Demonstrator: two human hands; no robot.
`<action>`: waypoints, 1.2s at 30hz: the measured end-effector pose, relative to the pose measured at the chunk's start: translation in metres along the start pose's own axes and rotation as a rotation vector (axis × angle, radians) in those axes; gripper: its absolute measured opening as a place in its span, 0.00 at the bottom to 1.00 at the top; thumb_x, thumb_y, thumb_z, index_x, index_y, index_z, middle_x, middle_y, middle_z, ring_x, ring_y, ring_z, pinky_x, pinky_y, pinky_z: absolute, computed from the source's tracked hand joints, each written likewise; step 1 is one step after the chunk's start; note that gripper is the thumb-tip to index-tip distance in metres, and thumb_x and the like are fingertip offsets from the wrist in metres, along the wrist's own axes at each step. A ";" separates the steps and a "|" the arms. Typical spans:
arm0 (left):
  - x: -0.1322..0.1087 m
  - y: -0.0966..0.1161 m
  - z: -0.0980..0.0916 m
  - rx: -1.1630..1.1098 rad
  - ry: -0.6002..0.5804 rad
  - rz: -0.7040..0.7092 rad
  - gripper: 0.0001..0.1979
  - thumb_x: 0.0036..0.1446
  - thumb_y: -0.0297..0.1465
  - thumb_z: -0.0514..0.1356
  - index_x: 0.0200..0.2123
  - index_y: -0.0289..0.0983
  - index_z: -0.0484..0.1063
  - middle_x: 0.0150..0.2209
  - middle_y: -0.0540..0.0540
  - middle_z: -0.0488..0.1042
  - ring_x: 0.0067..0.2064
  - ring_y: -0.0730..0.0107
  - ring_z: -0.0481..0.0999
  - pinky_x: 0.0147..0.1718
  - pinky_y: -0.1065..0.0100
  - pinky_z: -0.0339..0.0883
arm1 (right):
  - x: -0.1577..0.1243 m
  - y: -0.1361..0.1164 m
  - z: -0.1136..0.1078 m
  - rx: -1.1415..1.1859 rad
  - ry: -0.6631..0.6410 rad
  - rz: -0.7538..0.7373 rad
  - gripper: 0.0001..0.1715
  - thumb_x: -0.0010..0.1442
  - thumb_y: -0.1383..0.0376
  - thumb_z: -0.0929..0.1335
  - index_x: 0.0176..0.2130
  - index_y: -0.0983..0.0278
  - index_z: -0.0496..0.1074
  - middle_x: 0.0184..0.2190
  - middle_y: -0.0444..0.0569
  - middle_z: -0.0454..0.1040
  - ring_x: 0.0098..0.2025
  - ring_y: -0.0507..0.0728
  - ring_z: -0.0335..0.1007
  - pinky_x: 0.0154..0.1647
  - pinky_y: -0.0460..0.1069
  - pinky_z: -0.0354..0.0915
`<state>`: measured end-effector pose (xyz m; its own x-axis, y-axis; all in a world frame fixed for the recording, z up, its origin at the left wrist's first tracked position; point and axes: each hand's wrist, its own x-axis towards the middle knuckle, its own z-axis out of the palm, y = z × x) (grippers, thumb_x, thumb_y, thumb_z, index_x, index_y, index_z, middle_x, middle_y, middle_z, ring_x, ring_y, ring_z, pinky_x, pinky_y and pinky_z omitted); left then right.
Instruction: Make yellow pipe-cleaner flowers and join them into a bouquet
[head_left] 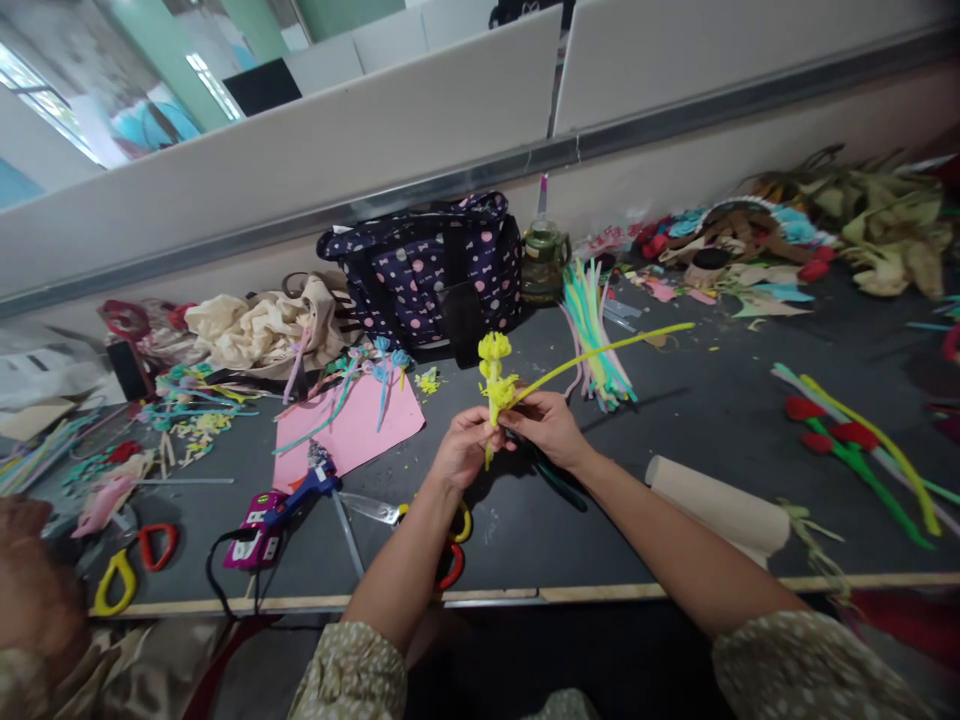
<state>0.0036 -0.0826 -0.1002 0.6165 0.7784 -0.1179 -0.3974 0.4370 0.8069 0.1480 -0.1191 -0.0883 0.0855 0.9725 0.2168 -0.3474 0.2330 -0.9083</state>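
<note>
Desk (705, 415), near edge: scissors (367, 507) partly hidden behind left forearm (409, 560). Dark-handled tool (562, 485): working end lost under right hand (551, 425). Yellow flower (495, 348): stem partly covered by left hand (469, 445). Near edge, far left: another person's hand (30, 580), blurred, cut off by picture's edge. Far edge: bag's (619, 237) red lettering illegible.

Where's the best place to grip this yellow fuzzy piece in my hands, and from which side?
Probably the slim part below the tufts of the yellow fuzzy piece, pinched from the left, where the left hand is. The tufts stacked above look easy to crush, and the long yellow strand slants up to the right, so a left-side grip should leave it free.
</note>
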 end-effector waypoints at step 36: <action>0.001 -0.002 0.008 0.801 0.286 0.619 0.08 0.55 0.33 0.61 0.28 0.36 0.76 0.26 0.48 0.72 0.28 0.72 0.68 0.32 0.70 0.61 | 0.004 0.004 -0.009 -0.035 0.220 0.034 0.19 0.44 0.63 0.78 0.36 0.63 0.72 0.30 0.42 0.75 0.29 0.50 0.69 0.26 0.44 0.65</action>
<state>0.0101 -0.0865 -0.0973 0.2346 0.8872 0.3973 0.0419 -0.4175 0.9077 0.1554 -0.1138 -0.0947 0.2771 0.9550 0.1056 -0.3209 0.1956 -0.9267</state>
